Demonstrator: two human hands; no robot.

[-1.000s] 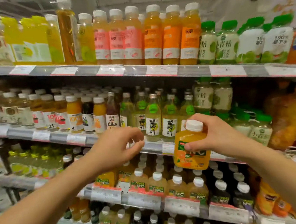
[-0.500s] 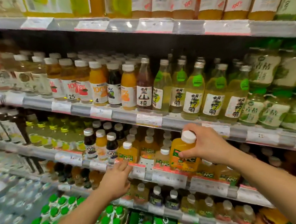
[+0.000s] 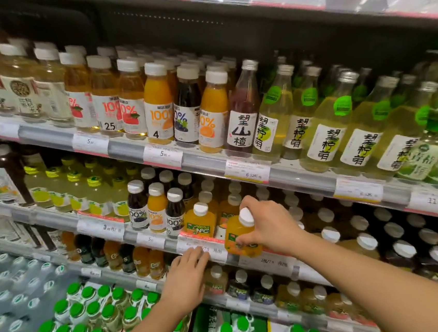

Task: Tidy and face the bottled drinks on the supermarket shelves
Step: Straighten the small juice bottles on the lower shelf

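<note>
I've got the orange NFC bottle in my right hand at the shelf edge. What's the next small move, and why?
Probably set the orange NFC bottle down in the front slot just right of the standing NFC bottle, label facing out. The right hand holds it by the cap and shoulder in front of the price rail, tilted and not yet seated, while the left hand rests its fingers on that rail.

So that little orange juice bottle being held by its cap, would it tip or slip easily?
The orange juice bottle looks full, so probably heavy for its size. It is short and squat, so likely steady once set down. The right hand grips it near the white cap; smooth plastic might slip if it is damp.
</note>
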